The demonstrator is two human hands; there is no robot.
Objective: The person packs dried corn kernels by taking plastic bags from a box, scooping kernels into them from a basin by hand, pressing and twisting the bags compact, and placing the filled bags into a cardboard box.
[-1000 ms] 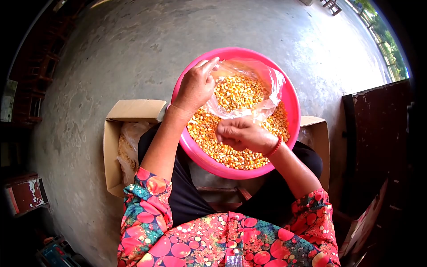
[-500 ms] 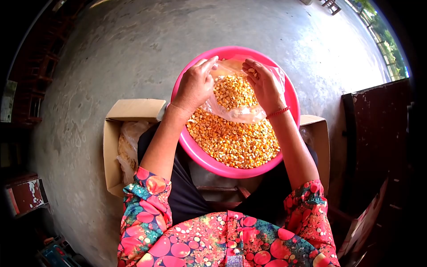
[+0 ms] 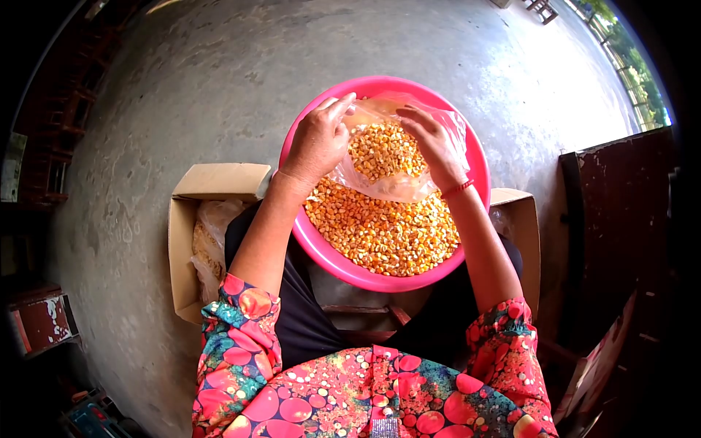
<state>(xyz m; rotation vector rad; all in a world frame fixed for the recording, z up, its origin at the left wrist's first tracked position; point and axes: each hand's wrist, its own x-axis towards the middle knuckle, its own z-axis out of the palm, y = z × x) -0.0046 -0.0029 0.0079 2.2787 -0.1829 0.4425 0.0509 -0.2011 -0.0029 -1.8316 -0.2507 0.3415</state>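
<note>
A pink basin [image 3: 332,257] on my lap holds loose yellow corn kernels [image 3: 380,233]. On top of them, in the basin's far half, lies a clear plastic bag [image 3: 398,188] with its mouth spread and kernels inside. My left hand [image 3: 321,139] pinches the bag's left edge between thumb and fingers. My right hand [image 3: 436,146] is at the bag's right side, over the opening, with its fingers bent and apart; no kernels show in it.
Cardboard boxes stand on both sides of my legs, the left box [image 3: 219,177] holding a filled plastic bag, the right box [image 3: 520,241] partly hidden by my arm. A dark red wooden piece [image 3: 621,190] stands at right. Grey concrete floor [image 3: 197,95] lies beyond.
The fingers of my right hand have spread, and kernels seen at them before no longer show there. The bag's right side has shifted slightly. My left hand has barely moved.
</note>
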